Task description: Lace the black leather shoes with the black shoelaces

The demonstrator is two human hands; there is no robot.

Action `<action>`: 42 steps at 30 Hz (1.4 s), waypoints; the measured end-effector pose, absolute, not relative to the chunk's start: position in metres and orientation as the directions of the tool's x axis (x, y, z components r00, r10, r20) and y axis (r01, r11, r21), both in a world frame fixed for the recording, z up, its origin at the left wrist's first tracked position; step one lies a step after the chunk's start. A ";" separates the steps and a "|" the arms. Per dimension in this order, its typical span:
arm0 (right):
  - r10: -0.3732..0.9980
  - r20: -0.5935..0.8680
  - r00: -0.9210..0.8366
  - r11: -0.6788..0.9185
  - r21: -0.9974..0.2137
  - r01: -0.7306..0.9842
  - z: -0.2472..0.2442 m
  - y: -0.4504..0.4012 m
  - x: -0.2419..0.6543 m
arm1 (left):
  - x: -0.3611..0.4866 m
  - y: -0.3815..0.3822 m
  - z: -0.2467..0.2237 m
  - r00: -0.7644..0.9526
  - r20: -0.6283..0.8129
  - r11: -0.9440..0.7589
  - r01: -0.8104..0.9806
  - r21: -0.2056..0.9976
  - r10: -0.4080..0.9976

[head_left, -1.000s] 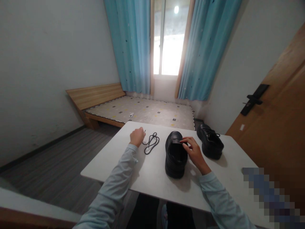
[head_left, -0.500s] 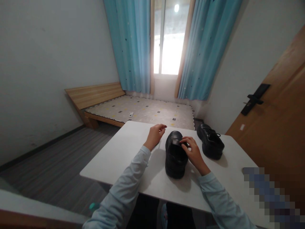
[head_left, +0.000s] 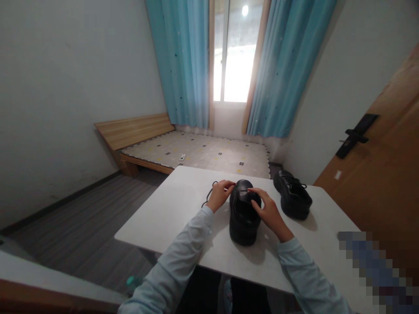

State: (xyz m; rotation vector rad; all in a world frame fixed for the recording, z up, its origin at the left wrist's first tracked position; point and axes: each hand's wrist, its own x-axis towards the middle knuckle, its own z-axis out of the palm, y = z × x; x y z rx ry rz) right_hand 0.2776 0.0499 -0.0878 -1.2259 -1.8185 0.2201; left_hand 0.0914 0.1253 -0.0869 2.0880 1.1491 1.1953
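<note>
A black shoe (head_left: 242, 237) stands on the white table (head_left: 157, 209) in front of me, its toe pointing away. My left hand (head_left: 221, 195) is at the shoe's left front side, fingertips pinched together. A black shoelace (head_left: 207, 198) loops out to the left behind that hand, and the fingers appear closed on it. On the shoe's right side, my right hand (head_left: 266, 209) grips the upper near the lacing flap, with the thumb at the opening. The other black shoe (head_left: 294, 198), laced, sits farther right on the table.
Beyond the table is a bed (head_left: 196, 146) with a small white remote (head_left: 182, 157) on it. A wooden door (head_left: 382, 161) rises at the right. Part of the table's right end is covered by a pixelated patch. A teal object (head_left: 132, 281) lies low at the left.
My left hand has come right and down to the shoe's side, and a black lace loop now shows beside it. The right hand stays at the shoe. The view has shifted slightly.
</note>
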 end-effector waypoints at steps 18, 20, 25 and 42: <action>0.844 0.417 -0.337 0.502 -0.393 0.771 -0.074 0.055 0.274 | 0.095 0.125 -0.099 0.313 0.507 -0.595 0.375 0.710 0.803; 0.842 0.426 -0.331 0.507 -0.414 0.756 -0.076 0.057 0.275 | 0.093 0.126 -0.100 0.305 0.500 -0.585 0.393 0.709 0.810; 0.848 0.431 -0.308 0.499 -0.454 0.738 -0.079 0.059 0.275 | 0.087 0.130 -0.102 0.263 0.513 -0.572 0.478 0.666 0.817; 0.875 0.421 -0.238 0.393 -0.333 0.857 -0.072 0.055 0.263 | 0.086 0.131 -0.107 0.383 0.566 -0.664 0.592 0.457 0.730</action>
